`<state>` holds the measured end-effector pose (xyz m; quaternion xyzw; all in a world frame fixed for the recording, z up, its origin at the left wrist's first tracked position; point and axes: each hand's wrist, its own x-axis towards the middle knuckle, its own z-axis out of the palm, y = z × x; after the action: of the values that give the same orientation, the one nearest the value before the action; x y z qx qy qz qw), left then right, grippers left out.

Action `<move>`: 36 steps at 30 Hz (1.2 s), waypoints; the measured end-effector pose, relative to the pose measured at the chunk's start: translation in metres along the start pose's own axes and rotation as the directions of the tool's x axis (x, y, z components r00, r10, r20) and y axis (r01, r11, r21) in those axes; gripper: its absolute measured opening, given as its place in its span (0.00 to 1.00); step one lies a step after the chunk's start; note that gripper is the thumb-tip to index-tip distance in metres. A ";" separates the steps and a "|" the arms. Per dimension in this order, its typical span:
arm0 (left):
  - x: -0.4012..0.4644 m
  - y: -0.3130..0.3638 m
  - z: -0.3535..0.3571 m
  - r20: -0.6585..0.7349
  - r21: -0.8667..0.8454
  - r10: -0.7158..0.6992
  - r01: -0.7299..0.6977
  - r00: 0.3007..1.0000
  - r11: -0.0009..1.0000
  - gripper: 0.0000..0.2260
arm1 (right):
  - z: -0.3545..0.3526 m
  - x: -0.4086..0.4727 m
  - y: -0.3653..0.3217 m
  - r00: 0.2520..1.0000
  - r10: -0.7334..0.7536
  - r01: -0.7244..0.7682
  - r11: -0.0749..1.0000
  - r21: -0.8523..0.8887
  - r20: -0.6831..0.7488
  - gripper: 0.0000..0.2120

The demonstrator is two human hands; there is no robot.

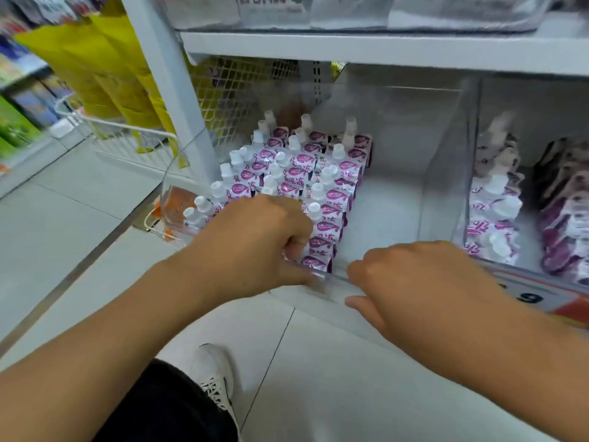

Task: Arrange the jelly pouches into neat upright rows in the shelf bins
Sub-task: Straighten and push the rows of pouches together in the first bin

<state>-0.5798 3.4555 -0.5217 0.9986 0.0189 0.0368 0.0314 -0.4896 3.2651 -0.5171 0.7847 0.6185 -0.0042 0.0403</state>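
White-capped jelly pouches (296, 173) with pink and purple labels stand upright in three rows along the left side of a clear plastic shelf bin (439, 161). My left hand (255, 240) has its fingers curled over the bin's front rim, against the nearest pouches. My right hand (414, 282) grips the same front rim further right, fingers curled over the edge and thumb below. The right half of the bin floor is bare.
A second clear bin (497, 199) to the right holds more pouches lying loosely and darker purple packs. A white shelf board (382, 49) hangs above. A white upright post (165, 78), yellow hanging packs (121, 74) and a wire basket (111, 132) stand at left. Tiled floor and my shoe (213, 374) lie below.
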 end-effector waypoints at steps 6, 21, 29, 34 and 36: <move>-0.015 -0.025 0.016 -0.081 -0.134 0.122 -0.132 0.989 0.982 0.14 | 0.009 0.005 0.009 0.995 0.101 -0.101 0.993 0.057 0.010 0.19; -0.034 -0.032 0.014 -0.168 -0.174 0.272 -0.300 0.947 0.938 0.12 | -0.002 0.007 -0.028 0.984 0.142 -0.153 0.983 -0.104 -0.108 0.18; -0.050 -0.024 0.008 -0.084 -0.188 0.258 -0.269 0.963 0.945 0.13 | 0.017 -0.006 -0.035 0.987 0.015 -0.032 0.995 -0.098 -0.161 0.16; -0.051 -0.039 0.002 -0.037 -0.267 0.108 -0.114 0.993 0.957 0.18 | 0.013 -0.006 -0.034 0.985 0.051 -0.055 0.998 -0.021 -0.163 0.14; -0.053 -0.042 0.001 -0.041 -0.247 0.091 -0.098 0.995 0.964 0.18 | 0.012 -0.002 -0.038 0.983 0.067 -0.066 0.998 0.011 -0.170 0.13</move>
<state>-0.6337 3.4952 -0.5294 0.9860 -0.0331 0.0549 0.1542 -0.5261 3.2710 -0.5316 0.8025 0.5932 0.0626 -0.0148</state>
